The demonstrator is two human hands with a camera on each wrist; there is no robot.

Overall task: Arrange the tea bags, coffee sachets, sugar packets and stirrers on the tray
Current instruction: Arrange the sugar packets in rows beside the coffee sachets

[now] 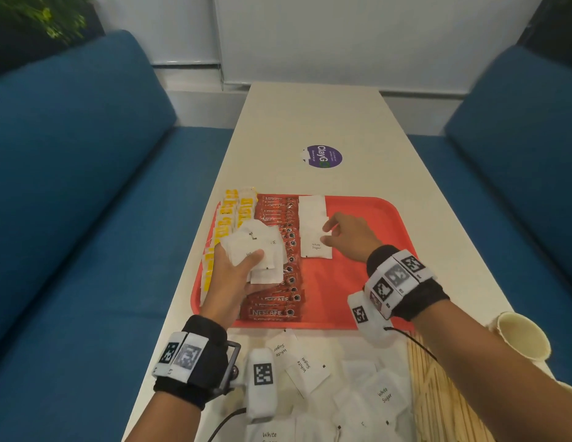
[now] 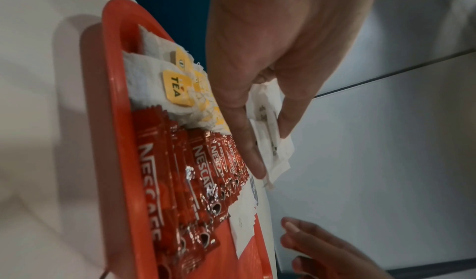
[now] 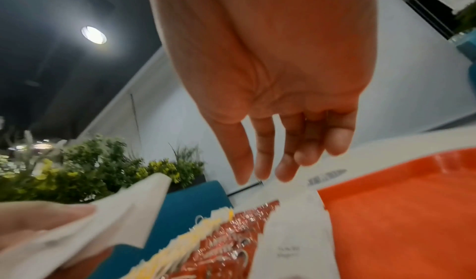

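Note:
The red tray point(image 1: 374, 250) holds a column of yellow-tagged tea bags point(image 1: 229, 218) at its left, red coffee sachets point(image 1: 278, 212) beside them, then a column of white sugar packets point(image 1: 313, 224). My left hand point(image 1: 240, 255) grips a stack of sugar packets point(image 1: 262, 244) above the tea and coffee columns; the left wrist view shows thumb and fingers pinching that stack point(image 2: 275, 153). My right hand point(image 1: 326, 234) hovers at the right edge of the tray's sugar column, its fingers point(image 3: 268, 161) hanging straight and empty. Loose sugar packets point(image 1: 358, 387) and wooden stirrers point(image 1: 438, 393) lie on the table before the tray.
A paper cup point(image 1: 521, 333) stands at the table's right edge near my right forearm. A purple sticker point(image 1: 323, 156) marks the table beyond the tray. Blue sofas point(image 1: 87, 186) flank the narrow table. The tray's right half shows bare red surface.

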